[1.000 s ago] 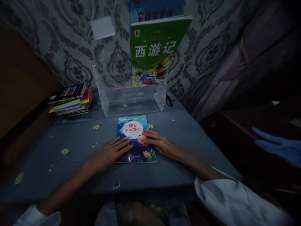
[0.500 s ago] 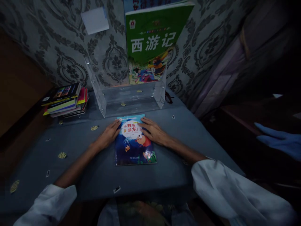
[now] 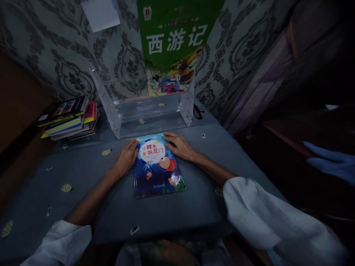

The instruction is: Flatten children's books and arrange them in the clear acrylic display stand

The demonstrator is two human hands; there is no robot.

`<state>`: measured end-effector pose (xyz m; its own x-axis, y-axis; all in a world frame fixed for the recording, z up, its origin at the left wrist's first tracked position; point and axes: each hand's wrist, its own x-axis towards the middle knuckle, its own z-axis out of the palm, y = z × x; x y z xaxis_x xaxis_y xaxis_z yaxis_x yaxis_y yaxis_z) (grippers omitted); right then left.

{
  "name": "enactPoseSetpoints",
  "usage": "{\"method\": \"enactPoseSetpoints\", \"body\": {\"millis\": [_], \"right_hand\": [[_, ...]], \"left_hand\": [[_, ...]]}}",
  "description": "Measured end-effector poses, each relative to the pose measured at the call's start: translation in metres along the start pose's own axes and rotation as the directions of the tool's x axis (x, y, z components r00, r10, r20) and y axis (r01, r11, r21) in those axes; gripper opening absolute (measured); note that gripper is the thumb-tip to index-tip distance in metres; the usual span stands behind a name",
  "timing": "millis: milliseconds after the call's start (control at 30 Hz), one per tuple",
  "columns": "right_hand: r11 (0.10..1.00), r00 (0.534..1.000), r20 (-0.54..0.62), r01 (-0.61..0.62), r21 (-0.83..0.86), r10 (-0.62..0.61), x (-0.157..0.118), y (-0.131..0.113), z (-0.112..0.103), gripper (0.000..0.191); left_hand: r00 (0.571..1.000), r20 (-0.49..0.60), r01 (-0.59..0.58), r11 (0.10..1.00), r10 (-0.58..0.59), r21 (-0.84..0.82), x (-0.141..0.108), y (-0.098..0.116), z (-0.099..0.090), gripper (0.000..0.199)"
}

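A thin blue picture book [image 3: 159,170] with a cartoon fish cover lies flat on the cloth-covered table [image 3: 111,218]. My left hand [image 3: 127,155] rests at its upper left edge, fingertips touching the border. Over the upper right edge, my right hand [image 3: 180,146] lies with its fingers apart. Behind the book stands a clear acrylic rack [image 3: 152,123], and a green book [image 3: 172,44] leans upright in it at the right.
At the back left is a stack of books [image 3: 69,118]. Dark glasses [image 3: 198,111] lie right of the rack. A white paper [image 3: 101,14] is on the patterned wall. A blue glove-like shape [image 3: 332,159] shows at far right.
The view has shifted slightly closer and down. My right hand has drawn back toward the book's upper right edge, and more of the cover shows.
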<state>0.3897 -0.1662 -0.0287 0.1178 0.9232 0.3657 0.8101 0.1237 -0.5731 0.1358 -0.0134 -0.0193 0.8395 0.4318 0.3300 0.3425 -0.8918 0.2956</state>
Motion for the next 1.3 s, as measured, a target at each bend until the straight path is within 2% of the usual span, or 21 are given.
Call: {"method": "enactPoseSetpoints", "body": {"millis": [333,600,733,1033,1300], "right_hand": [[0.999,0.999,-0.031,-0.007,0.032,0.008,-0.003,0.003,0.006,0.040],[0.999,0.995,-0.101,-0.015,0.028,0.018,-0.003,0.003,0.005,0.033],[0.998,0.992,-0.119,-0.041,0.058,0.047,0.000,0.001,0.002,0.033],[0.966,0.973,-0.193,-0.076,0.246,0.125,-0.001,0.007,0.005,0.053],[0.973,0.980,-0.179,-0.046,0.226,0.087,0.003,0.011,0.007,0.052]], "left_hand": [[1.000,0.026,0.000,1.000,-0.001,0.027,0.003,0.000,-0.003,0.043],[0.996,0.038,-0.079,0.988,0.075,0.135,0.017,0.012,-0.013,0.037],[0.987,0.079,-0.147,0.985,0.140,0.089,0.032,0.025,-0.005,0.037],[0.944,0.184,-0.290,0.954,0.274,0.069,0.085,0.060,0.024,0.042],[0.940,0.181,-0.306,0.950,0.290,0.066,0.090,0.064,0.028,0.042]]}}
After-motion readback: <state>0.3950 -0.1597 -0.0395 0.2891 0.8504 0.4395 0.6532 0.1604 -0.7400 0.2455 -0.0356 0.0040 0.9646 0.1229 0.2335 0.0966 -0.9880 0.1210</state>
